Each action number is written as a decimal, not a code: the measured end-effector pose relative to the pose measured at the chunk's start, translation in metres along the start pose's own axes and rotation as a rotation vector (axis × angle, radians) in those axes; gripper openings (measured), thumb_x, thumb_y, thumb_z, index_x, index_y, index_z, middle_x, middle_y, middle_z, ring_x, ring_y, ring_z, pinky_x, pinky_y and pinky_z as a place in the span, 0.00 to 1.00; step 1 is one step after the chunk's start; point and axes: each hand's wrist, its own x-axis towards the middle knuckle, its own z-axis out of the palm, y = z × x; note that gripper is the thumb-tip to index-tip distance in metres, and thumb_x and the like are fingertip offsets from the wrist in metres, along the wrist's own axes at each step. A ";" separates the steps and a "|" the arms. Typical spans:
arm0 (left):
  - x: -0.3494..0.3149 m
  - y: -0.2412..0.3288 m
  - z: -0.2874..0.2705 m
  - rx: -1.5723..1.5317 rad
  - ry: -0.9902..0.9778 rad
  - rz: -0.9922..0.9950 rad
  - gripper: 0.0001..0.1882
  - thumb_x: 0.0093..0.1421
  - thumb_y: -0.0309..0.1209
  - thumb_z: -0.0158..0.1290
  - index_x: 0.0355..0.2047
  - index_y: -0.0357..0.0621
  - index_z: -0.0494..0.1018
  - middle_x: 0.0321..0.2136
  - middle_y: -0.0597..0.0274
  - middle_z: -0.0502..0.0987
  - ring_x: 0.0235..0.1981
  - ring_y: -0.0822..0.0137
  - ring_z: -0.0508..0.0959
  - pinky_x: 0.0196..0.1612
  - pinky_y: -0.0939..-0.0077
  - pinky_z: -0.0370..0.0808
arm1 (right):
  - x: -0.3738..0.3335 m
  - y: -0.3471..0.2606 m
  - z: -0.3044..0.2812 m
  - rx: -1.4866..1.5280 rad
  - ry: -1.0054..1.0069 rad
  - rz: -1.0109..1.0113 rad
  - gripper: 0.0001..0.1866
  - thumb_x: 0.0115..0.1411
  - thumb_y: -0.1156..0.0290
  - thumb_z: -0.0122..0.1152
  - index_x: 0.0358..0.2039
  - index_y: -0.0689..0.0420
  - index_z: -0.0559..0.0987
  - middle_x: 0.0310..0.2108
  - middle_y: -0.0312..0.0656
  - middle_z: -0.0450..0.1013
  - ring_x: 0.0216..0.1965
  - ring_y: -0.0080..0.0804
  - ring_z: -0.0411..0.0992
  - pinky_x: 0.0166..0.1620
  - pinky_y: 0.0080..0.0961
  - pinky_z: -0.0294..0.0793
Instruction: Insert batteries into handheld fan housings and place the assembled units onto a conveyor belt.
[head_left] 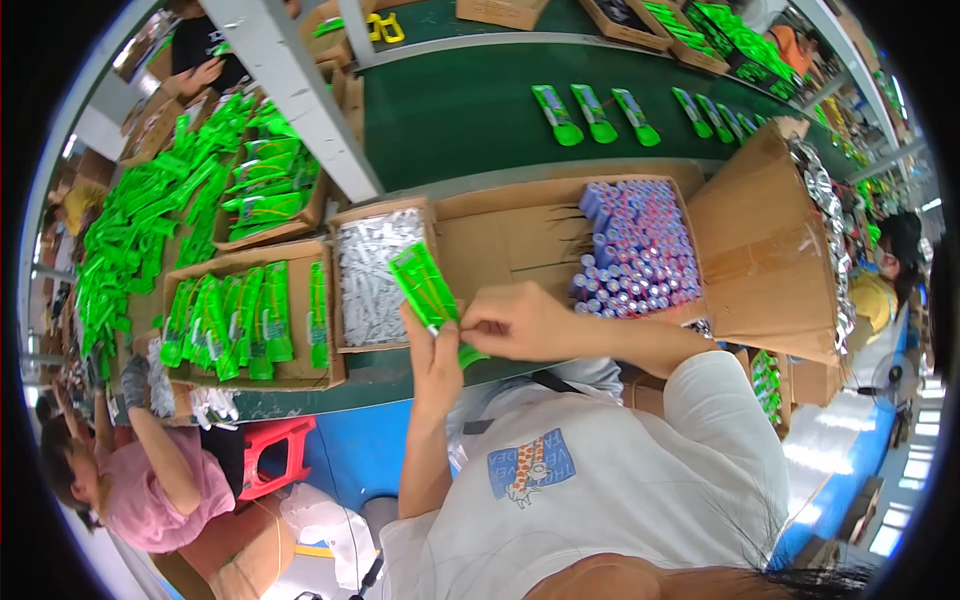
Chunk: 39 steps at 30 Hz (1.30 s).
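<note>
A bright green, long flat plastic casing (416, 277) with thin wires along its face is tilted up in front of me. My left hand (436, 365) is closed around its lower part. Close by, my right hand (520, 322) has its fingers curled in a pinch at the casing's lower end; what lies between the fingertips is hidden. Another bit of green shows just under my right hand. Beyond the casing sits a carton of small silvery-white strips (372, 285). Right of it, purple-wrapped cylindrical cells (635, 240) with dark leads are packed in a wide carton (480, 212).
A carton of green casings (245, 375) stands at left, beside a large heap of casings (130, 230). Casings lie spaced along the green belt (450, 110) behind a metal post (300, 90). A tall carton (765, 240) stands right. A co-worker in pink (165, 490) sits left by a red stool (280, 455).
</note>
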 end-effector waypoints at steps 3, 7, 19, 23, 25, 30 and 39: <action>-0.005 0.019 0.005 -0.357 -0.076 -0.130 0.21 0.60 0.17 0.34 0.54 0.43 0.51 0.36 0.56 0.67 0.28 0.68 0.71 0.34 0.70 0.75 | -0.020 0.030 -0.066 -0.624 -0.010 0.035 0.14 0.54 0.59 0.64 0.33 0.57 0.79 0.27 0.44 0.74 0.37 0.41 0.73 0.39 0.36 0.73; -0.011 0.013 0.011 -0.290 -0.133 -0.117 0.20 0.60 0.17 0.35 0.52 0.42 0.53 0.36 0.55 0.68 0.28 0.68 0.72 0.34 0.70 0.75 | -0.054 0.059 -0.114 -0.958 -0.267 0.212 0.14 0.49 0.61 0.65 0.31 0.57 0.80 0.27 0.43 0.74 0.40 0.43 0.69 0.43 0.35 0.72; -0.016 0.011 0.027 -0.383 -0.233 -0.294 0.21 0.59 0.18 0.38 0.53 0.41 0.53 0.35 0.56 0.68 0.28 0.68 0.73 0.33 0.69 0.76 | -0.015 -0.024 -0.057 -0.810 -0.022 -0.673 0.25 0.42 0.72 0.64 0.43 0.66 0.75 0.42 0.49 0.71 0.36 0.38 0.76 0.36 0.29 0.79; -0.014 0.002 0.017 -0.363 -0.207 -0.286 0.27 0.58 0.17 0.38 0.58 0.42 0.50 0.37 0.56 0.68 0.29 0.68 0.73 0.32 0.73 0.76 | 0.003 -0.030 -0.040 -0.720 -0.212 -0.645 0.25 0.40 0.73 0.64 0.41 0.69 0.74 0.43 0.48 0.69 0.41 0.38 0.73 0.35 0.25 0.78; -0.014 0.002 0.008 -0.370 -0.171 -0.285 0.28 0.58 0.17 0.38 0.59 0.42 0.49 0.37 0.56 0.68 0.29 0.68 0.73 0.32 0.72 0.76 | 0.008 -0.022 -0.029 -0.684 -0.263 -0.623 0.25 0.40 0.74 0.64 0.42 0.69 0.74 0.46 0.48 0.69 0.45 0.38 0.72 0.38 0.24 0.79; -0.020 0.011 -0.036 -0.526 0.002 -0.316 0.27 0.58 0.19 0.40 0.58 0.44 0.51 0.37 0.55 0.68 0.28 0.65 0.73 0.32 0.69 0.77 | 0.060 0.021 0.003 -0.120 -0.338 -0.610 0.18 0.51 0.80 0.59 0.46 0.60 0.77 0.52 0.47 0.71 0.48 0.41 0.74 0.43 0.35 0.79; -0.037 0.006 -0.057 -0.655 0.295 -0.253 0.20 0.58 0.20 0.40 0.51 0.45 0.55 0.38 0.55 0.69 0.29 0.64 0.71 0.35 0.63 0.75 | 0.149 0.075 0.045 -0.633 -0.719 -0.209 0.06 0.49 0.70 0.62 0.28 0.56 0.81 0.30 0.42 0.74 0.36 0.44 0.74 0.36 0.39 0.74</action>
